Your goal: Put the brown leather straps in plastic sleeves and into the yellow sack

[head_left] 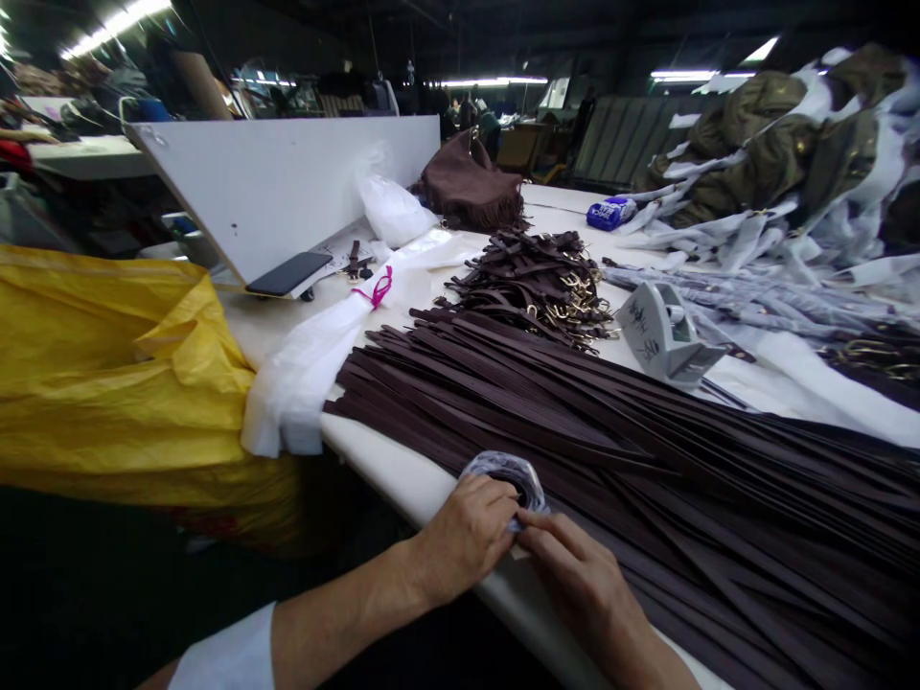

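Observation:
At the table's near edge, my left hand (pixel 467 527) is closed on a small dark coil wrapped in clear plastic (pixel 528 479), probably a rolled strap. My right hand (pixel 579 565) meets it from the other side, its thumb and fingers pinched at the coil's lower edge. A small pale bit shows just below the fingertips; I cannot make out what it is. Under and beyond the coil lies a broad spread of long dark brown straps (pixel 618 412). Behind them is a heap of shorter brown straps with gold buckles (pixel 546 278).
A grey tape dispenser (pixel 661 331) stands on the straps' far side. To the left are white plastic bags (pixel 309 355) and a yellow sack (pixel 107 374). A phone (pixel 289 274), a fringed brown bag (pixel 471 177), a blue packet (pixel 610 213) and wrapped olive bags (pixel 783 144) lie farther back.

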Demonstrator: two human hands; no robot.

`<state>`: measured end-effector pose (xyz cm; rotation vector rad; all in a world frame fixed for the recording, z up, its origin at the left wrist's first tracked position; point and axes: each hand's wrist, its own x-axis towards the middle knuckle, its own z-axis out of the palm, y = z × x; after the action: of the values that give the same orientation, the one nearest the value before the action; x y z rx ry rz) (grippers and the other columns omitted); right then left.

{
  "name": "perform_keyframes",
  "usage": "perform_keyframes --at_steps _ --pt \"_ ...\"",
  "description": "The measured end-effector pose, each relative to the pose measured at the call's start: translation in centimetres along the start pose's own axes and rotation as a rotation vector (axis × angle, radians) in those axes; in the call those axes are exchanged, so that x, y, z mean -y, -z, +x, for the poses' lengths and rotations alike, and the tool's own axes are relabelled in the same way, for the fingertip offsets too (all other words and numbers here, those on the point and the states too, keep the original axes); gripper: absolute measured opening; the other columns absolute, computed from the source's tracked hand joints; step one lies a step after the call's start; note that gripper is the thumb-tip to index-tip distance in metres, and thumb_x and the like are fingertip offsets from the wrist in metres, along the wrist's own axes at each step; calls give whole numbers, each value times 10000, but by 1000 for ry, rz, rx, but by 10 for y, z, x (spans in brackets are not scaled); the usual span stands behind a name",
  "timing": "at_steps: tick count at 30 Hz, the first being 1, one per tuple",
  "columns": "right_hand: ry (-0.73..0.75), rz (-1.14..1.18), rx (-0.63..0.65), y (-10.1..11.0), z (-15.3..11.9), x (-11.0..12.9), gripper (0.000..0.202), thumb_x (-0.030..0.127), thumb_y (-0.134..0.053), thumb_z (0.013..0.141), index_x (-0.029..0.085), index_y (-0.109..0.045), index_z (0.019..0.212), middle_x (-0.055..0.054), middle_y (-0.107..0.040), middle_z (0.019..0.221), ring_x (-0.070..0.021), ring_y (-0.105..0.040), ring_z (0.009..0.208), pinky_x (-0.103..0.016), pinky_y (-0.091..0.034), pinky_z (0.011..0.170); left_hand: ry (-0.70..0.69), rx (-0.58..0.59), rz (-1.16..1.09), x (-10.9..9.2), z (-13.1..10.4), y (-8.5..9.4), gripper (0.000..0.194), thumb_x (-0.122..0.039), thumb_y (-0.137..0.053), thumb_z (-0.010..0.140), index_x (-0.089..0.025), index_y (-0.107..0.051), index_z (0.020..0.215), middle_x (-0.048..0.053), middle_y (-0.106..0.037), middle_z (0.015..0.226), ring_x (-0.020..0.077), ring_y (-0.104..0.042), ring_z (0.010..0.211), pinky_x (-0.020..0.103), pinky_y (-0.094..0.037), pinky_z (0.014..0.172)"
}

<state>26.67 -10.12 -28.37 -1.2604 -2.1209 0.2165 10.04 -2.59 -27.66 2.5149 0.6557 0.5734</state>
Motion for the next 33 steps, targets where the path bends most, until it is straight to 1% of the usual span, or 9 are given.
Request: perform_keyframes --at_steps 4,9,17,21,23,25,27,30,33 --pt "-69 114 -11 0 6 -2 227 64 -409 844 194 -565 945 -73 -625 904 -146 -626 817 -215 -518 692 25 66 -99 3 2 7 228 -82 -479 753 -136 -552 962 74 -594 1023 187 -523 987 326 -409 900" --pt "-234 192 -25 -1 16 1 180 61 -445 821 209 -542 855 -36 -589 803 -140 -595 727 -223 -481 642 61 117 -162 4 4 12 289 -46 -470 676 -136 -555 937 73 -587 991 197 -523 984 321 -408 904" --pt "-455 236 83 4 28 -2 94 120 -522 781 205 -520 823 4 -542 722 -132 -540 620 -229 -427 558 208 -18 -365 4 4 12 377 -51 -486 677 -160 -439 1035 49 -544 955 158 -527 880 296 -459 803" --pt "-485 265 179 10 39 -4 286 109 -527 770 218 -521 1034 2 -548 782 -139 -544 664 -239 -436 599 165 -87 -412 6 3 9 593 -15 -485 658 -193 -354 1208 76 -467 1161 171 -473 1047 295 -454 871" --pt "-460 298 232 12 45 -5 218 125 -507 804 226 -570 987 -3 -538 779 -146 -546 704 -247 -432 634 139 -105 -423 7 4 7 654 4 -467 647 -202 -325 1251 80 -426 1225 184 -404 1160 307 -429 933" --pt "-470 312 261 13 50 -5 122 153 -494 831 213 -601 837 -6 -518 743 -148 -540 697 -249 -419 626 120 -111 -419 7 3 6 665 5 -456 649 -199 -316 1266 87 -409 1245 192 -369 1204 327 -408 973" --pt "-487 299 271 12 51 -5 137 169 -496 836 197 -581 732 -4 -499 709 -149 -532 671 -250 -403 599 89 -124 -387 7 3 5 658 -1 -459 654 -186 -310 1267 100 -411 1248 197 -370 1207 347 -394 993" --pt "-490 284 263 8 48 -5 112 169 -488 844 192 -567 767 -5 -502 729 -151 -532 684 -256 -399 608 38 -178 -249 2 -1 7 595 -15 -478 694 -164 -328 1250 103 -459 1216 193 -417 1157 359 -391 982" --pt "-463 274 233 4 42 -4 106 172 -467 865 196 -562 826 -6 -511 763 -145 -535 694 -260 -404 632 112 -208 -39 -5 -8 13 443 -118 -543 768 -179 -418 1188 68 -534 1167 219 -454 1073 409 -389 908"
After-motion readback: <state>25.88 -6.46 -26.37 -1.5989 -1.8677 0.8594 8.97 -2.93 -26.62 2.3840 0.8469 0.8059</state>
